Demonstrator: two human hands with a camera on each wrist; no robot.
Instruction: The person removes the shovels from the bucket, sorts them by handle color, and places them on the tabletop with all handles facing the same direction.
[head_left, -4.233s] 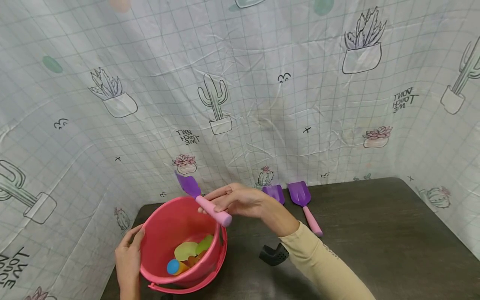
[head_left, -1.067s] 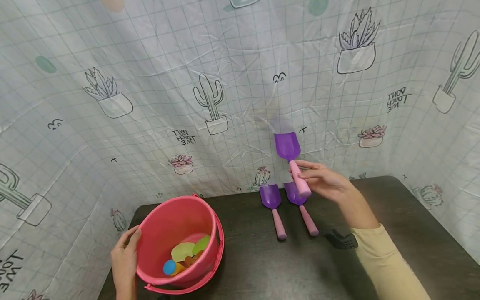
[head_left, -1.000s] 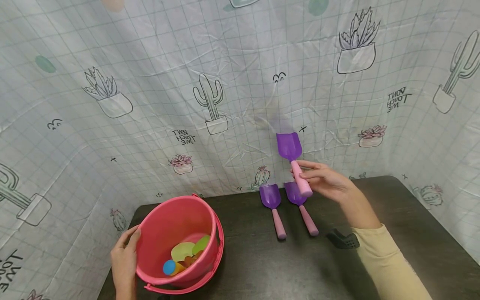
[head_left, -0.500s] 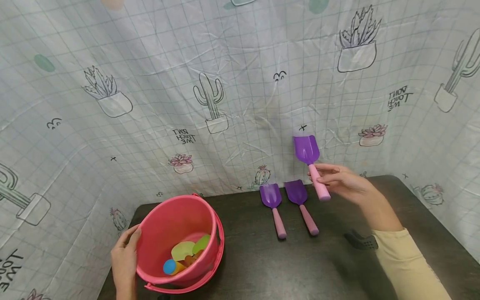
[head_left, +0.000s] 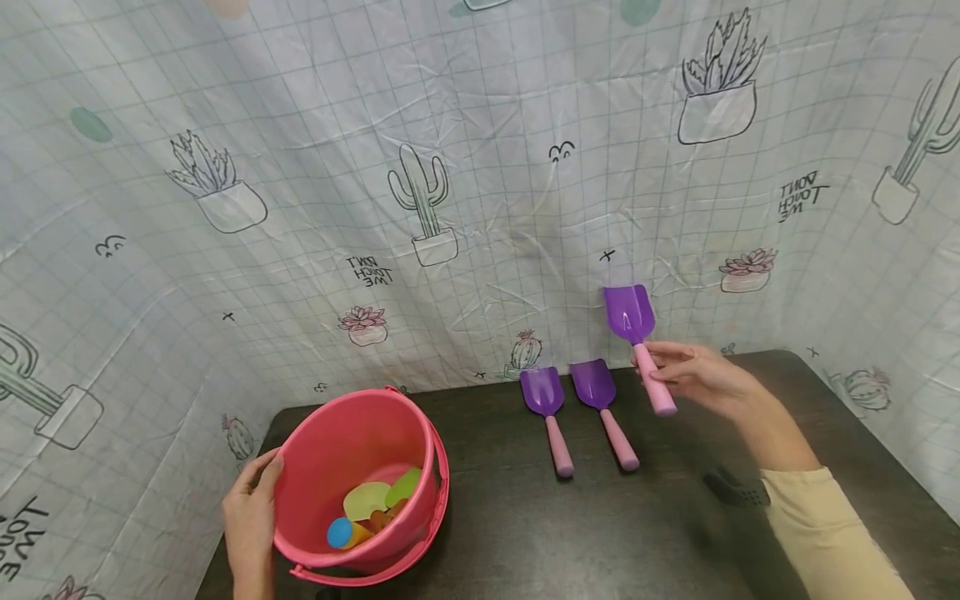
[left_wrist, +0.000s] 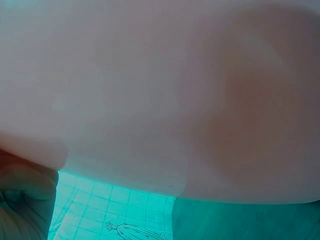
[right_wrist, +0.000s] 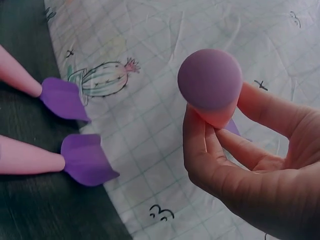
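My right hand point(head_left: 701, 377) pinches the pink handle of a purple toy shovel point(head_left: 630, 313) between thumb and fingers, above the table's back right. In the right wrist view the handle's round end point(right_wrist: 210, 79) faces the camera, and the right hand point(right_wrist: 260, 165) curls round it. Two matching shovels, a left one point(head_left: 558, 446) and a right one point(head_left: 617, 437), lie side by side on the table. At the left, my left hand point(head_left: 251, 512) grips the rim of a tilted pink bucket point(head_left: 330, 450). The bucket's wall fills most of the left wrist view, blurred.
Inside the bucket lie a blue-and-yellow piece point(head_left: 341, 533), a pale green piece point(head_left: 365, 501) and other small toys. A dark wooden table point(head_left: 525, 533) bears everything. Behind it hangs a white grid curtain point(head_left: 495, 200) with cactus drawings. A blurred black object point(head_left: 735, 490) shows beside the right sleeve.
My right hand has carried the shovel from over the bucket to the right, lately rightward and slightly down, past the two lying shovels. The left hand and bucket have stayed put.
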